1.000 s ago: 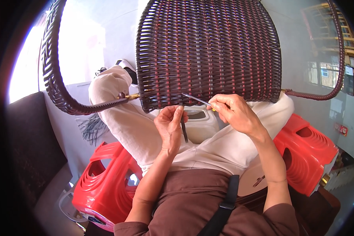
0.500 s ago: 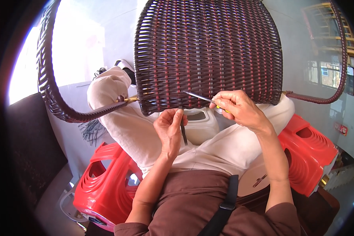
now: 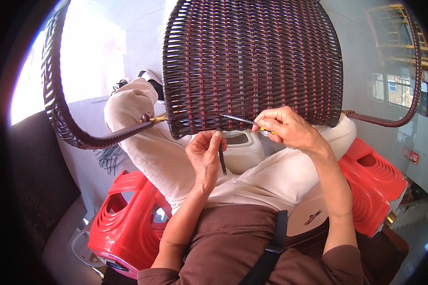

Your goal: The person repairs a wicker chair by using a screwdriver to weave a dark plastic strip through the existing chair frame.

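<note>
Woven chair back panel (image 3: 252,66), dark brown wicker with reddish strands, is propped across the lap, bottom edge right above the thighs, filling the upper middle of the view. Right hand (image 3: 287,128) is closed around a yellow-handled tool (image 3: 245,120); the thin metal shaft points left and its tip sits against the weave at the panel's bottom edge. Can't tell if the tip is under a strand or only touching it. Left hand (image 3: 204,154) is just below that edge, fingers pinched on a loose dark strand (image 3: 221,159) that hangs down from the weave past the palm. The two hands are near each other, not touching. Curved wrapped armrest (image 3: 57,104) runs off the panel's left side, joined at a brass-coloured bare frame end (image 3: 158,117); a thinner wrapped bar (image 3: 404,95) curves off the right side. Light trousers (image 3: 176,156), brown top, black strap (image 3: 271,247) across the chest. White plastic container (image 3: 242,149) sits between the knees, just under the panel edge. Red plastic stools on both sides: left one (image 3: 126,218), right one (image 3: 371,185). Bundle of dark loose strands (image 3: 108,154) on the floor by the left knee. A shoe (image 3: 150,76) is visible at the far end of the left leg.
</note>
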